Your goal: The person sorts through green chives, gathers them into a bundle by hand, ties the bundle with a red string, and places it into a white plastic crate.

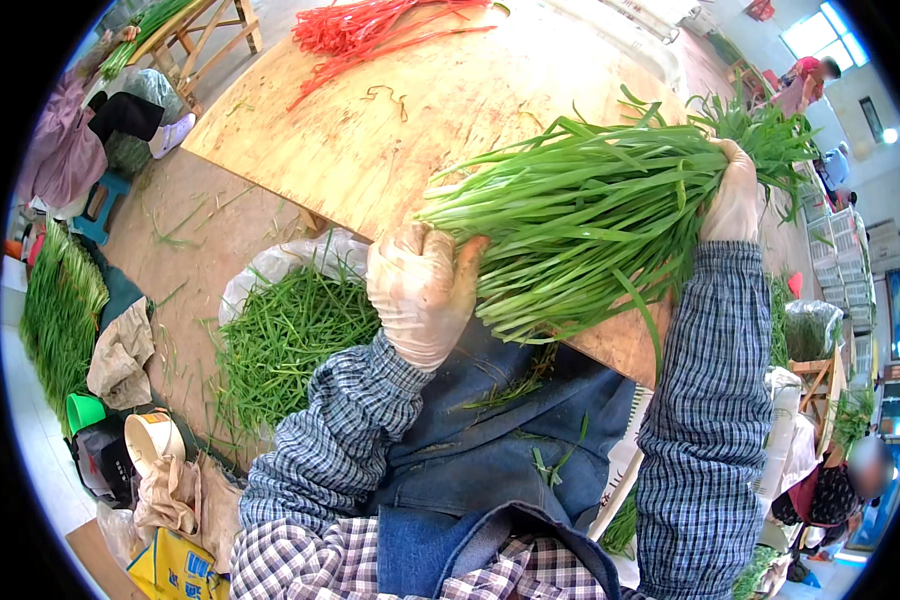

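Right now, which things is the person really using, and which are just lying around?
In use:
left hand, gloved, gripping the bunch's cut ends
right hand, gloved, holding the leafy end
bunch of green chives
wooden table beneath

Lying about:
red ties
heap of green trimmings in a bag
green cup

Green chive bundle (590,205) — long, lying crosswise — above the board.

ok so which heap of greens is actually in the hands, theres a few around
The long leafy bundle over the wooden table, gripped by the left hand and right hand. The loose pile and the floor bundle lie untouched.
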`<state>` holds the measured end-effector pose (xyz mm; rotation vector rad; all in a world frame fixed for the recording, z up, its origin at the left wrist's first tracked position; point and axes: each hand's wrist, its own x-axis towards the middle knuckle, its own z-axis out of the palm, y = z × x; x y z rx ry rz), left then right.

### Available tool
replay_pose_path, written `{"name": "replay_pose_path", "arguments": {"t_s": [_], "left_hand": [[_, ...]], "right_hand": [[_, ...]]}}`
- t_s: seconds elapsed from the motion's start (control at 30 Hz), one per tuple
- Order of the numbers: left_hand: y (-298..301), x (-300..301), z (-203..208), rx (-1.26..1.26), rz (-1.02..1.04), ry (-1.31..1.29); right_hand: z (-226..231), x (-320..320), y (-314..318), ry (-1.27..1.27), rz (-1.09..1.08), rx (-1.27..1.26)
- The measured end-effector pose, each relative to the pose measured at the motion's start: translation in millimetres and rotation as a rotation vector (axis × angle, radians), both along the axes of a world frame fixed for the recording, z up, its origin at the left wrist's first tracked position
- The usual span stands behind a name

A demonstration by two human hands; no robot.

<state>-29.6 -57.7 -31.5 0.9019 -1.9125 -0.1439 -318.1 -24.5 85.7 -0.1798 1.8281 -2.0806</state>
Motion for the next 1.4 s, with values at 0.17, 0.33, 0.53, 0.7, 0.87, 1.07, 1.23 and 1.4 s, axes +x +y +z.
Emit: {"name": "replay_pose_path", "arguments": {"t_s": [0.17,0.33,0.53,0.7,0.87,1.07,1.23,1.4], "left_hand": [[0.4,-9.3,-0.2,-0.009,-0.023,0.069],[8.3,-5.6,25.7,1.065,-0.171,0.234],[10.5,1.0,48.1,1.312,-0.726,0.939],[17.9,17.3,41.9,1.399,-0.783,0.94],[19.3,47.3,48.5,1.377,-0.8,0.619],[2.0,157.1,55.3,1.109,-0.251,0.075],[38.4,109.8,75.6,0.524,-0.234,-0.184],[51.1,44.0,78.2,1.288,-0.594,0.597]], "right_hand": [[6.6,20.9,17.6,-0.016,0.071,-0.136],[5.6,24.9,25.0,0.009,0.049,-0.145],[7.0,18.1,33.3,-0.068,0.136,-0.223],[13.2,33.3,39.4,-0.016,0.108,-0.238],[4.3,23.1,49.2,-0.115,0.257,-0.295],[8.3,20.7,58.8,-0.147,0.296,-0.303],[9.8,23.1,58.7,-0.159,0.138,-0.325],[11.1,24.7,56.9,-0.132,0.048,-0.312]]}}
